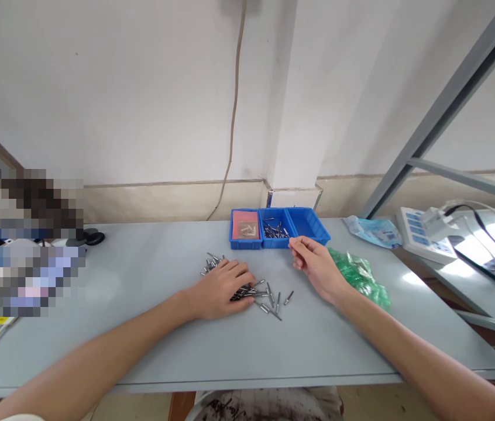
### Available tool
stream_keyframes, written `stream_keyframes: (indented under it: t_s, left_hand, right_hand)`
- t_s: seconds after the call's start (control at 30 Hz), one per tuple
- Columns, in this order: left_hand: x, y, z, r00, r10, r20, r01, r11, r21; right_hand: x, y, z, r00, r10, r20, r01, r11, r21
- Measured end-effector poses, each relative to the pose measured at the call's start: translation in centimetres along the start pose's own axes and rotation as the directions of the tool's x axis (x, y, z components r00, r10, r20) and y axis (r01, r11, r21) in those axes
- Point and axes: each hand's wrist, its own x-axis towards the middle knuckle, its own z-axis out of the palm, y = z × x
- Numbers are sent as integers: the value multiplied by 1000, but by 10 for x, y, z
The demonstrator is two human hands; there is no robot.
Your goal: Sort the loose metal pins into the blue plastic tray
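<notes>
My left hand (225,289) lies palm down over a pile of small metal blind rivets (212,263), its fingers spread and slightly curved. Part of the pile is hidden beneath the palm. Several loose rivets (270,295) are scattered to the right of the fingers. My right hand (315,263) is closed in a pinch just in front of the blue bins, thumb against index finger. Whatever the fingertips hold, if anything, is too small to make out. More rivets lie in the middle blue bin (288,217), right beyond those fingertips.
The left blue bin (232,237) holds a pink sheet and a small bag. The right blue bin (306,222) adjoins the middle one. Crumpled green plastic (361,278) lies beside my right wrist. A blue packet (373,231) and a power strip (423,234) stand further right.
</notes>
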Motion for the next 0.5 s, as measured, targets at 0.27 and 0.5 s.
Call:
stream_keyframes:
  t_s: [0.27,0.5]
  left_hand:
    - [0,0,0,1000,1,-10,-1,1000,-3]
    - [0,0,0,1000,0,-11,0,1000,1]
  right_hand:
    - [1,1,0,1000,-4,-29,3,999,-36]
    - [0,0,-1,999,-53,-4,52,996,-66]
